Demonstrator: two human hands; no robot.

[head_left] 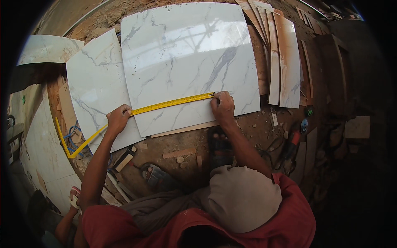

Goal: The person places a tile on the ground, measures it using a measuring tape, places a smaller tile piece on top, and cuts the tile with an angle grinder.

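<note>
A large white, grey-veined tile (182,53) lies in front of me, with a yellow measuring tape (173,101) stretched across its near part. My right hand (223,106) is closed on the hooked end of the tape, near the tile's right side. At the tile's left edge, my left hand (119,118) pinches the tape between thumb and fingers. From there the tape's slack runs down to the left and folds sharply upward. A second veined tile (97,78) sits under the left hand, partly beneath the large one.
Narrow cut tile strips (287,62) lean together at the right. An angle grinder (294,138) lies on the dirt there, disc upward. Blue cord (74,136) is tangled at the left. Rubble and offcuts surround my sandalled feet. Another person's foot (75,197) shows at lower left.
</note>
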